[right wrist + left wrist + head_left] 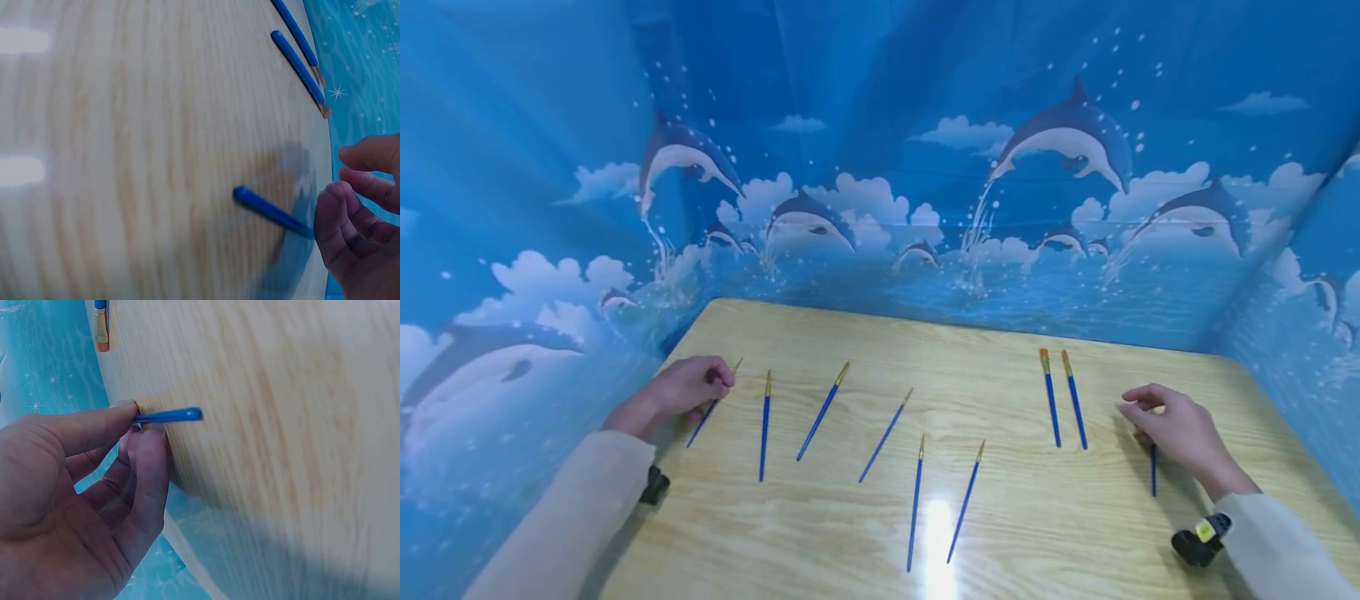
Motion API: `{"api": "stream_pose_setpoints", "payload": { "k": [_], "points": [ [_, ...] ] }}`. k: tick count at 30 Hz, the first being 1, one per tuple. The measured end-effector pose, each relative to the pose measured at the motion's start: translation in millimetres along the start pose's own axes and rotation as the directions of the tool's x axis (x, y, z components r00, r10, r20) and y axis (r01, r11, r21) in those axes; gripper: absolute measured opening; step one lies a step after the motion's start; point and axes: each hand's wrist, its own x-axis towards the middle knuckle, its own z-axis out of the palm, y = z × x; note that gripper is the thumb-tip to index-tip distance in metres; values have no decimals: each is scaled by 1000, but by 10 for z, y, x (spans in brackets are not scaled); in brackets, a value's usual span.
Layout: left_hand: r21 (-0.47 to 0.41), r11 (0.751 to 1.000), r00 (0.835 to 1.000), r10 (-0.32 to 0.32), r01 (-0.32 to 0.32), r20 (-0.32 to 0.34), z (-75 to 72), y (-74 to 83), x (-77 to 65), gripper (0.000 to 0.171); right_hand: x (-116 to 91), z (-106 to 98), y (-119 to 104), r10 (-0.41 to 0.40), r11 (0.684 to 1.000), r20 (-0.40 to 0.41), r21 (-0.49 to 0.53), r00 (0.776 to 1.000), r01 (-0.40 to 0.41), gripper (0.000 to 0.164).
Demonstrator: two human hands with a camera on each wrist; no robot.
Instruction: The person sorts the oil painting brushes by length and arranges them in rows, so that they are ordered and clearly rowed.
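Blue dolphin-print drapes (880,83) frame a pale wooden table (820,525) as the left grip (681,387) pinches a slim blue-handled paintbrush (169,415), the right grip (1176,429) loosely parted over a similar brush (272,212).

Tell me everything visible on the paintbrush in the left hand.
The paintbrush is thin, with a glossy blue, round-ended handle pinched by the left hand, which hides its middle in the head view; a golden tip shows beyond. It slants, tip toward the far right, at the wood-grained table's left side. Whether it touches the table is unclear.
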Motion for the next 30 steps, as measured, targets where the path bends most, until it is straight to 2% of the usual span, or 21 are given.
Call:
{"api": "stream_pose_setpoints", "payload": {
  "k": [6,11,21,30],
  "points": [
    [-2,1000,1000,8,-8,-1,-2,2,-6,10,-26,-36,184,-1,996,-41,-92,999,-3,63],
    [-1,1000,1000,11,-11,2,-4,4,-9,10,-44,-56,269,16,994,-41,-109,999,-21,64],
    [3,1000,1000,22,-22,8,-7,6,-14,9,-62,-13,296,-5,993,-44,-118,999,0,45],
    [6,999,999,44,-44,8,-6,8,-31,9,-78,-4,313,-83,989,-86,-131,993,71,32]
  ]
}}
